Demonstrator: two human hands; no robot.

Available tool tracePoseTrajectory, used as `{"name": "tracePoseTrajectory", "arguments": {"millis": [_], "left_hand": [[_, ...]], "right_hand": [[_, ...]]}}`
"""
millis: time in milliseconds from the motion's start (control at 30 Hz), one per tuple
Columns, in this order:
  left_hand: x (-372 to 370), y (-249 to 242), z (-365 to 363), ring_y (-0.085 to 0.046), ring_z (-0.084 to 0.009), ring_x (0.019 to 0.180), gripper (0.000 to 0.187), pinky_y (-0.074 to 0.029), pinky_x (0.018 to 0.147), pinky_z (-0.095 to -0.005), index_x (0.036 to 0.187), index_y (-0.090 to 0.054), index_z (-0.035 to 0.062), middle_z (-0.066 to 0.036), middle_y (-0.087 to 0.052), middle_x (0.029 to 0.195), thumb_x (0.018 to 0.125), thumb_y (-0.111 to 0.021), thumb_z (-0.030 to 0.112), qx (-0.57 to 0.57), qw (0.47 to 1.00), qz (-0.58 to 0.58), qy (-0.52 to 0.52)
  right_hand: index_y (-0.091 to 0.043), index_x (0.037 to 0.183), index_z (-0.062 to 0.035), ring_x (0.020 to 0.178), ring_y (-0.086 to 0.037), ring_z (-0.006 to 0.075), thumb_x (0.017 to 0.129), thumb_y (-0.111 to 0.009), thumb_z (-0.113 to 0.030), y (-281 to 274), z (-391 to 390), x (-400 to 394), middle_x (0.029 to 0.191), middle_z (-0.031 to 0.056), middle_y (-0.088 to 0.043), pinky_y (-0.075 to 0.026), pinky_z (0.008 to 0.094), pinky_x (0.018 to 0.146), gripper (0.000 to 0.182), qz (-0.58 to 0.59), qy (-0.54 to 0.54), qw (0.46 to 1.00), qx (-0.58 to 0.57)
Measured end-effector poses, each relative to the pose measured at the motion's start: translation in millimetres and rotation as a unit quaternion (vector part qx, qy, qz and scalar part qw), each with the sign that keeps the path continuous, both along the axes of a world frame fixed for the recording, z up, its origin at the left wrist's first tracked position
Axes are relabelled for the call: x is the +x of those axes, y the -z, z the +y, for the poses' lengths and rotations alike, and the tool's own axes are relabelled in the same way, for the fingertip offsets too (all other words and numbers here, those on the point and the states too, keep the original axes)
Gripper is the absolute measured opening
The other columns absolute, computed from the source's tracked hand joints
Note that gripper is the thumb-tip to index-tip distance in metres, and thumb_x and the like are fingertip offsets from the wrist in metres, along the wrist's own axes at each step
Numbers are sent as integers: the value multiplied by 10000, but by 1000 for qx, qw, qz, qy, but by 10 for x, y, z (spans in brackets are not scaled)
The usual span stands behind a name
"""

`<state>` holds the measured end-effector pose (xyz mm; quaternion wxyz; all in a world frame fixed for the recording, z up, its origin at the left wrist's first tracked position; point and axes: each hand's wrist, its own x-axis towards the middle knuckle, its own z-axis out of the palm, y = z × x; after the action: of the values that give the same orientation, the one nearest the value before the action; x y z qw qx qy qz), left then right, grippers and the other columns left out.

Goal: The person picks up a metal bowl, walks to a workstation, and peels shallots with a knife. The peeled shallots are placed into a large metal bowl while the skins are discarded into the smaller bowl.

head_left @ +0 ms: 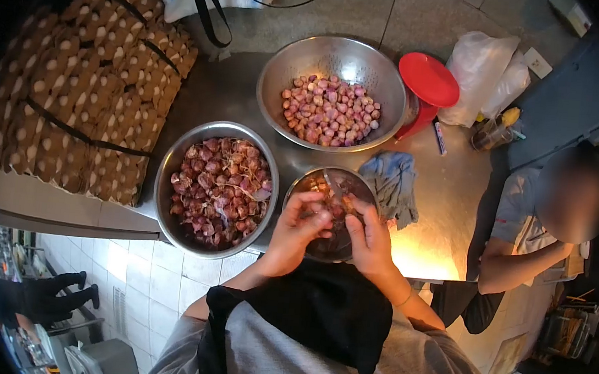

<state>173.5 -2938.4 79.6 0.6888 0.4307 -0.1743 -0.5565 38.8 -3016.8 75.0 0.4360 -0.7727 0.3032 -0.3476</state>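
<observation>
Over a small metal bowl point(373, 190), my left hand point(298, 231) is closed, fingertips and thumb drawn together; what it pinches is too small to make out. Beside it my right hand point(371, 247) is closed on a small knife point(334, 181), its blade pointing up and to the left over the bowl. The bowl's contents are partly hidden by both hands. Left of it, unpeeled shallots point(218, 183) with dry skins and roots fill a metal bowl point(164, 200). Behind, a larger perforated metal bowl point(279, 57) holds peeled pinkish shallots point(331, 111).
Stacked egg trays point(87, 90) stand at the left. A crumpled blue-grey cloth point(392, 184), a red scale point(428, 81), a marker point(440, 139) and plastic bags point(477, 74) lie to the right. One person point(524, 228) sits at the right; another point(40, 296) stands at lower left.
</observation>
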Motion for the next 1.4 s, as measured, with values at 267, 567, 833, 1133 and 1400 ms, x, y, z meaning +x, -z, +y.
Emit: {"name": "tracePoseTrajectory", "arguments": {"millis": [267, 567, 833, 1133, 1400], "left_hand": [[31, 53, -49, -537, -107, 920, 279, -462, 758, -246, 1121, -506, 73, -33, -551, 1036, 850, -569, 86, -28, 999, 4, 22], [139, 22, 36, -546, -160, 945, 336, -463, 791, -306, 1226, -427, 118, -37, -530, 1084, 896, -489, 138, -94, 986, 103, 90], [109, -162, 8, -535, -154, 963, 306, -492, 790, -333, 1205, -409, 125, -39, -490, 1116, 904, -470, 118, -29, 996, 67, 42], [69, -43, 7, -502, -116, 981, 246, -460, 844, -316, 1127, -439, 114, -16, -483, 1112, 889, -504, 103, -51, 998, 18, 8], [87, -228, -3, -523, -224, 1028, 218, -440, 880, -345, 1123, -441, 102, -58, -510, 1091, 908, -460, 136, -59, 991, 105, 52]], "right_hand": [[-433, 1108, -86, 456, -380, 77, 934, -413, -221, -81, 28, -86, 566, 4, -408, -306, 209, 425, 220, -143, -160, 903, 371], [-379, 1214, -99, 455, -316, 48, 940, -396, -215, -33, -244, -213, 561, -22, -349, -255, 187, 409, 297, -142, -75, 917, 365], [-277, 1372, -103, 528, -304, 23, 936, -409, -176, -324, -64, -200, 705, -72, -396, -265, 155, 483, 461, -78, -171, 902, 389], [-408, 1278, -22, 1141, -435, 191, 925, -426, -165, -238, 24, -121, 1226, 130, -493, -304, 282, 956, 381, -14, -166, 970, 179], [-385, 1298, -38, 1184, -414, 188, 931, -413, -172, -75, -185, -194, 1284, 130, -450, -285, 268, 983, 392, -14, -43, 978, 201]]}}
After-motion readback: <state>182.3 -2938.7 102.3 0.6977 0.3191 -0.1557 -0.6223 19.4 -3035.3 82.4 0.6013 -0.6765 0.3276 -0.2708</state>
